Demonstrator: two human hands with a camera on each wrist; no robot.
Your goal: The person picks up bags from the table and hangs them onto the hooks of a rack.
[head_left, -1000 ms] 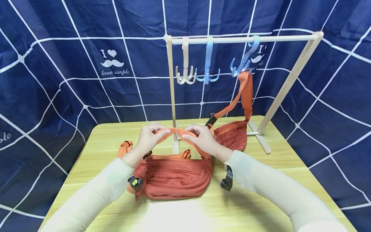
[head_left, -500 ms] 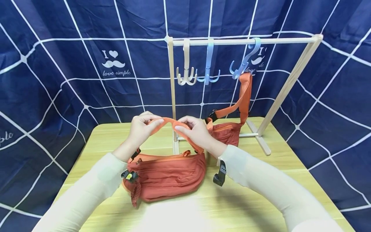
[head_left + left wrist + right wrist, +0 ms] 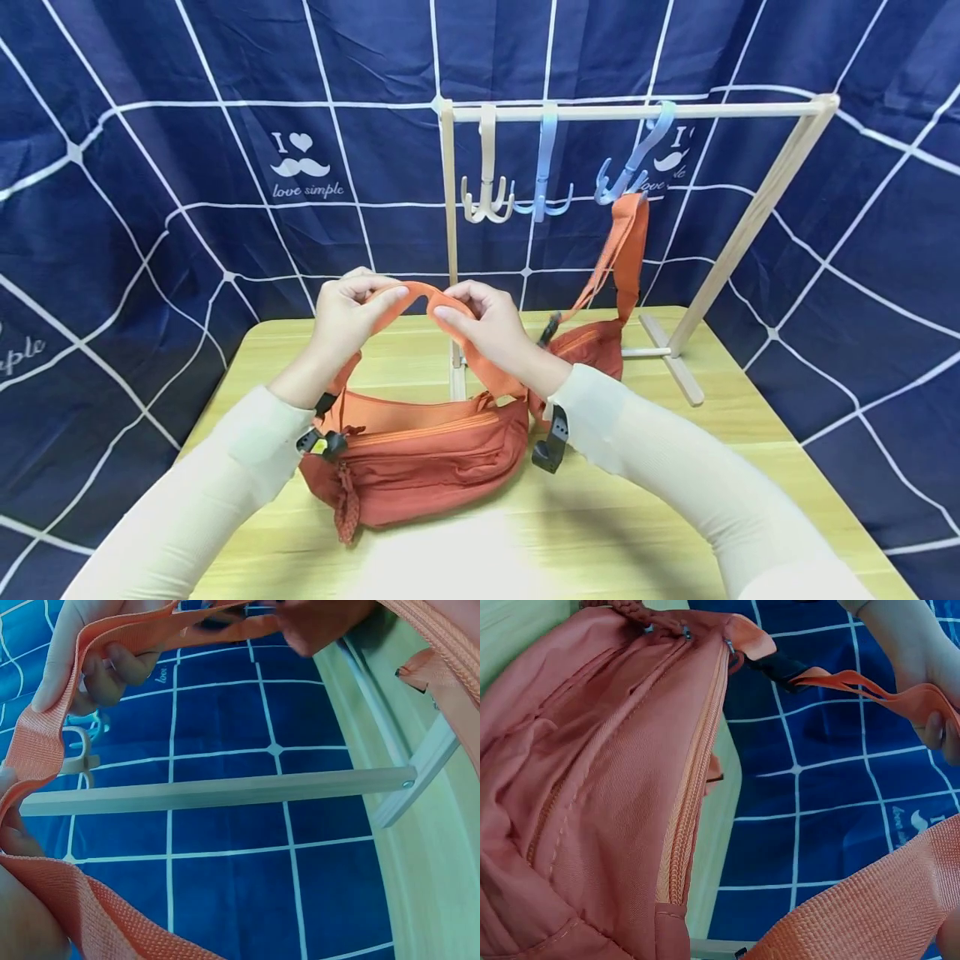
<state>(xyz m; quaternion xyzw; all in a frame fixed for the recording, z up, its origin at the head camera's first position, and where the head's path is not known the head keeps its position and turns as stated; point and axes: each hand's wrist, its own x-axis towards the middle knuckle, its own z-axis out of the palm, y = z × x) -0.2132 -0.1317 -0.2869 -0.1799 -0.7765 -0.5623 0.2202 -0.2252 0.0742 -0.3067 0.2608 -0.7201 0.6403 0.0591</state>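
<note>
A rust-red waist bag (image 3: 427,487) sits low over the front middle of the table, its zipped top edge tilted up. Its orange strap (image 3: 486,371) rises from both ends to my hands. With thumb and fingers, my left hand (image 3: 341,321) pinches the strap on the left. My right hand (image 3: 491,325) pinches it a short way to the right, leaving a small curved stretch between the two. In the right wrist view, a black buckle (image 3: 780,669) joins strap and bag near the zip (image 3: 681,832). A braided zip pull (image 3: 347,508) dangles at the left end.
Behind stands a wooden rack (image 3: 738,225) with a white hook (image 3: 487,175) and two blue hooks on its bar (image 3: 600,112). From the right blue hook (image 3: 630,162) a second rust-red bag (image 3: 592,346) hangs by its strap, partly behind my right arm. A dark blue curtain surrounds the table (image 3: 675,500).
Both hands have moved left and up with the strap, drawing its ends higher. The waist bag has shifted left and its top edge has lifted. The hanging bag and its strap have shifted slightly.
</note>
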